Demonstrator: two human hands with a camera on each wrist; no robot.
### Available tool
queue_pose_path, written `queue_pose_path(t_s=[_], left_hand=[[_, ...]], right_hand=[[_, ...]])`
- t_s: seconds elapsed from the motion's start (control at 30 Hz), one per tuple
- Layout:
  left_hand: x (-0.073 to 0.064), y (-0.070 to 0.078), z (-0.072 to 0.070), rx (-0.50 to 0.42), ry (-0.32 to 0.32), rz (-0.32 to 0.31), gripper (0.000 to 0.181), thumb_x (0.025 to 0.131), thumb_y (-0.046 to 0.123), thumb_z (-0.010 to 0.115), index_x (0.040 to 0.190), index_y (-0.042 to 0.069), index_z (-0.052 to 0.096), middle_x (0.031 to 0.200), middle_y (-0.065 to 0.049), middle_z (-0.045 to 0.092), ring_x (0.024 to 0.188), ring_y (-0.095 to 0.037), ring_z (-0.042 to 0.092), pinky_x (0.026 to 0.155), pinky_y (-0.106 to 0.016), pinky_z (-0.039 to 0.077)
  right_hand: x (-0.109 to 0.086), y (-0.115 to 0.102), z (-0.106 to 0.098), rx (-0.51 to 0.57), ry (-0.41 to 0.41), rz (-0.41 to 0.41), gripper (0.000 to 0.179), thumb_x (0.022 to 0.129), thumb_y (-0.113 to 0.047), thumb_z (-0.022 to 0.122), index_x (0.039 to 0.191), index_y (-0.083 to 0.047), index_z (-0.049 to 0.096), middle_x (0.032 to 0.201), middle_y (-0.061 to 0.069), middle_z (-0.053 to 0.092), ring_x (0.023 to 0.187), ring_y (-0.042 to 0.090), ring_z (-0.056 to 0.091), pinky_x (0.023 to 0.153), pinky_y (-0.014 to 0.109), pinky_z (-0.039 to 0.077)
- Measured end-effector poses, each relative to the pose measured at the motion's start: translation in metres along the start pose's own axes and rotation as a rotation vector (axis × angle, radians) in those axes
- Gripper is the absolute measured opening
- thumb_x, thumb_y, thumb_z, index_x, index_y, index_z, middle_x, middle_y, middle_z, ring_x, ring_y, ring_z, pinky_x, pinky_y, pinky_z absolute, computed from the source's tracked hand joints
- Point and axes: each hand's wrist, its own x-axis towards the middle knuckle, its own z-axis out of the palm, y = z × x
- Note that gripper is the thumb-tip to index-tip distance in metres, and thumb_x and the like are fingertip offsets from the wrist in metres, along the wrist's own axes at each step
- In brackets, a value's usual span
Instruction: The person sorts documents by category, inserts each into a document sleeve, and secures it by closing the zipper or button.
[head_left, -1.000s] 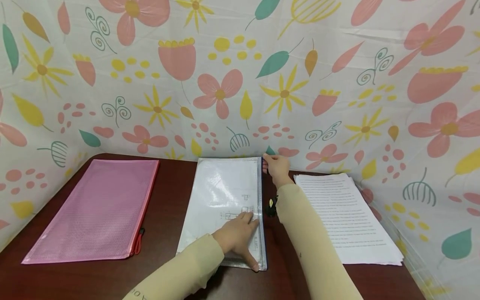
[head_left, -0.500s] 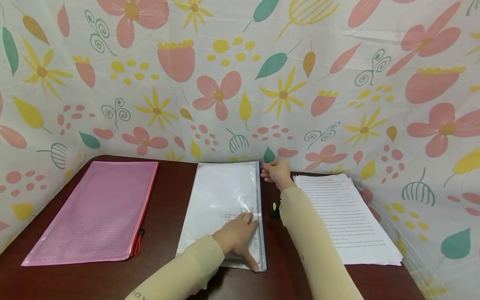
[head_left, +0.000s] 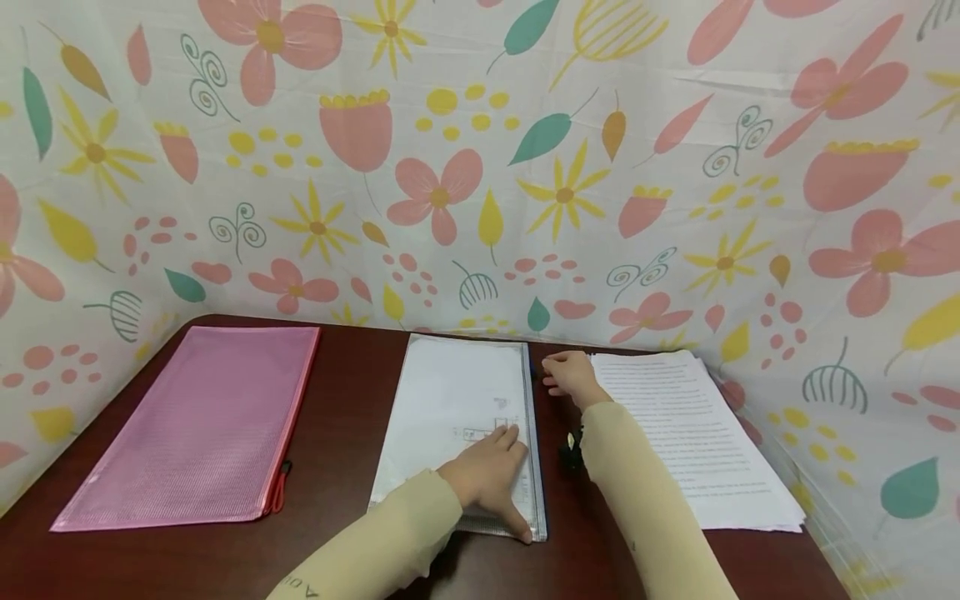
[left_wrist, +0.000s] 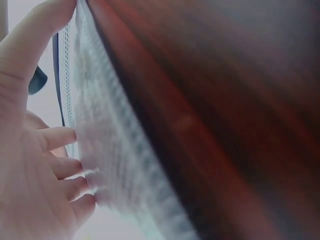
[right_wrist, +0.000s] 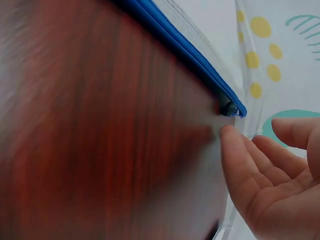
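While the left hand [head_left: 487,477] spreads across the folder [head_left: 452,387], which hard tugging could skew, the empty right hand [head_left: 570,377] hovers half-open near the far edge of the table [head_left: 341,417].

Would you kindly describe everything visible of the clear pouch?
The clear pouch looks like mesh-textured plastic, with a blue strip along its right edge. White paper with line drawings shows through. It lies on the dark table between the pink pouch and paper stack. The left grip rests on its lower right; the right grip is apart from it.
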Motion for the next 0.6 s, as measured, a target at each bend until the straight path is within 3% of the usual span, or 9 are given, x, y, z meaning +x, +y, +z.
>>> queue_pose_path(t_s=[0.27, 0.47, 0.6], left_hand=[[0.011, 0.01, 0.004, -0.024, -0.013, -0.031, 0.119, 0.052, 0.076, 0.074, 0.145, 0.014, 0.035, 0.158, -0.013, 0.017, 0.146, -0.028, 0.017, 0.117, -0.038, 0.022], [0.016, 0.021, 0.005, -0.02, -0.007, -0.035, 0.118, 0.054, 0.078, 0.071, 0.148, 0.017, 0.031, 0.158, -0.014, 0.015, 0.145, -0.032, 0.015, 0.117, -0.041, 0.02], [0.019, 0.029, 0.004, -0.019, -0.01, -0.049, 0.117, 0.055, 0.078, 0.07, 0.149, 0.021, 0.029, 0.158, -0.012, 0.014, 0.146, -0.032, 0.014, 0.117, -0.043, 0.019]], right_hand=[[-0.02, 0.01, -0.018, -0.132, -0.061, -0.073, 0.048, 0.1, -0.027, 0.044, 0.134, 0.006, 0.046, 0.129, 0.026, 0.054, 0.113, 0.036, 0.059, 0.082, 0.037, 0.055], [-0.037, 0.011, -0.03, -0.223, -0.052, -0.122, 0.046, 0.1, -0.027, 0.042, 0.133, 0.004, 0.048, 0.126, 0.024, 0.057, 0.111, 0.035, 0.059, 0.08, 0.036, 0.055], [-0.049, 0.01, -0.04, -0.349, -0.041, -0.199, 0.045, 0.1, -0.028, 0.04, 0.13, 0.003, 0.052, 0.122, 0.024, 0.059, 0.108, 0.035, 0.059, 0.079, 0.038, 0.053]])
